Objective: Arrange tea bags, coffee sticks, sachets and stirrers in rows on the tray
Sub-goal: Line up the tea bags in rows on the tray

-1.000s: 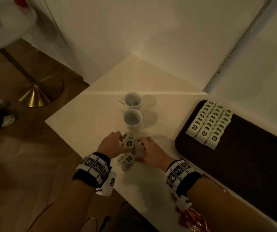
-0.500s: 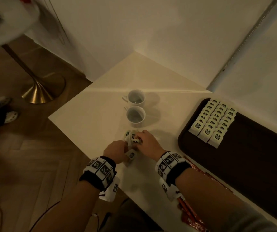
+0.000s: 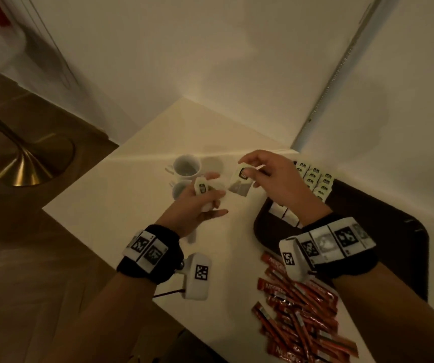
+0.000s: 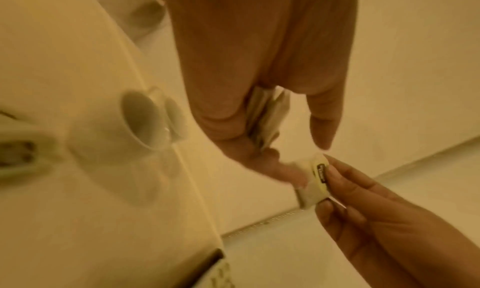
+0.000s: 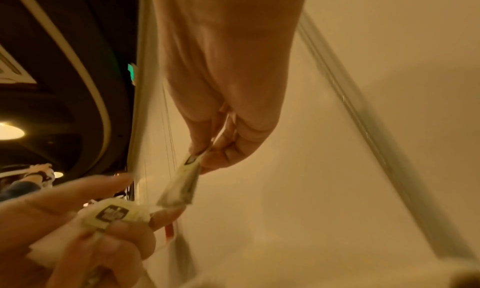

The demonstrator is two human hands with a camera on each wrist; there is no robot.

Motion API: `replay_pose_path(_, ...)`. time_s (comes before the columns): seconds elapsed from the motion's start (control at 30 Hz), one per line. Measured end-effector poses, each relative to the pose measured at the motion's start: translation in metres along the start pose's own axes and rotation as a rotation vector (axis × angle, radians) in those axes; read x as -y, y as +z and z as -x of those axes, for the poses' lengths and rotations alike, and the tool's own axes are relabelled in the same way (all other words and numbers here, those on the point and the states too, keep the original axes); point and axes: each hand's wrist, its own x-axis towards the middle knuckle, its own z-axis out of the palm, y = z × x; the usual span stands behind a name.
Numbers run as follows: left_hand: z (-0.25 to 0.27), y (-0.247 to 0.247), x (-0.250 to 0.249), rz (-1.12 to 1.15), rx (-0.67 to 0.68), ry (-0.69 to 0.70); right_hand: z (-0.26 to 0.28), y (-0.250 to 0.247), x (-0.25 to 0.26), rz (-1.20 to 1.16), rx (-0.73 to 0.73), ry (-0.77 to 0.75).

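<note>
Tea bag (image 3: 242, 179) is pinched by its tag end in my right grip (image 3: 273, 176), hanging above the desk (image 3: 132, 200), just short of the tray (image 3: 368, 231). Left grip (image 3: 200, 203) is curled round a small bundle of spare tea bags (image 3: 202, 188), just left of the right one.

Risks as I judge them:
- Pouch dangles loose below the pinch; it could swing and land skewed or knock the rows of tea bags (image 3: 315, 179) beyond the right grip.
- Left bundle sits loose in the fingers, so 1 could slip out over the 2 cups (image 3: 186, 167) just past it.

Long axis runs from the tag down and toward the left grip, pouch end lowest. Coffee sticks (image 3: 302, 310) lie heaped behind the right grip, unsorted.
</note>
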Motion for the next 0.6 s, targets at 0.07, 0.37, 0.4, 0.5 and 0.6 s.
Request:
replay_pose_path(0.07, -0.005, 0.023, -0.011, 0.022, 0.016, 0.085, 0.000, -0.022, 0.013, 0.081, -0.049, -0.049)
replay_pose_path(0.37, -0.013, 0.103, -0.035, 0.245, 0.155, 0.174, 0.013, -0.091, 0.077, 0.380, -0.171, -0.179)
replay_pose_path(0.4, -0.012, 0.110, -0.037, 0.260, 0.179, 0.167, 0.013, -0.096, 0.080, 0.432, -0.166, -0.184)
replay_pose_path(0.5, -0.009, 0.125, -0.039, 0.317, 0.259, 0.148, 0.013, -0.107, 0.084, 0.603, -0.182, -0.221)
replay_pose_path(0.6, -0.010, 0.133, -0.040, 0.313, 0.296, 0.157, 0.014, -0.115, 0.085, 0.681, -0.230, -0.271)
